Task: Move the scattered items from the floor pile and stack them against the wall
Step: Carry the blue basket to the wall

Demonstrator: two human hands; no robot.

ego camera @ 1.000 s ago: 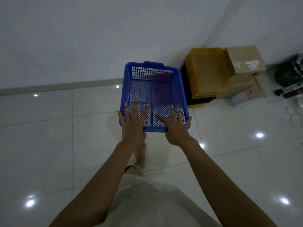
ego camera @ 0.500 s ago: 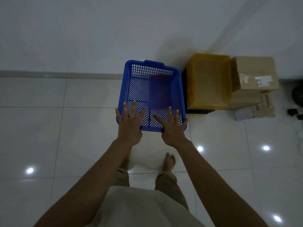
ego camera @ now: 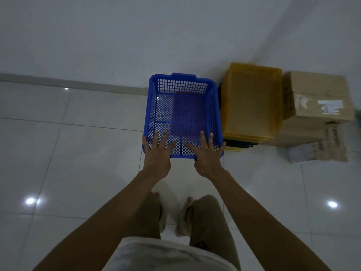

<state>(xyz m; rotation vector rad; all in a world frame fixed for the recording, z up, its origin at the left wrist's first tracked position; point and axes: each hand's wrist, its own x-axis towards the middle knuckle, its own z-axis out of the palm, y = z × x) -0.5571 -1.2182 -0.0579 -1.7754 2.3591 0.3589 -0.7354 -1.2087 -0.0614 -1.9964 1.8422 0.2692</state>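
The white wall (ego camera: 136,36) is running across the far side of the scene, and a pale skirting strip (ego camera: 68,82) is meeting the glossy tiled floor (ego camera: 58,153) along its base. Ceiling lights are reflecting as bright spots on the tiles.

The left hand (ego camera: 157,154) is resting on the near rim of the blue mesh basket (ego camera: 182,114), at that rim's left corner. Its fingers (ego camera: 163,136) are lying spread and extended over the rim and against the inside of the near wall; the thumb is pointing toward the basket's centre. The hand is not clenched. Whether the palm is gripping under the rim cannot be told.

The blue mesh basket is sitting open side up, its far rim and handle tab lying close to the skirting strip. Whether it is resting on the floor or hanging just above it cannot be told. A purple tint is showing through its perforated base.

The right hand (ego camera: 208,157) is resting on the same near rim at the right corner, fingers (ego camera: 203,138) spread flat in the same manner.

Just beside the basket on the right, a stack of yellow translucent trays (ego camera: 253,102) is standing against the wall, with dark trays (ego camera: 239,144) showing beneath it. Farther right, a cardboard box (ego camera: 318,98) is sitting on a second box, and a small packet (ego camera: 304,154) is lying on the floor nearer the camera.

At the near edge, two bare feet (ego camera: 183,218) are standing on the tiles.
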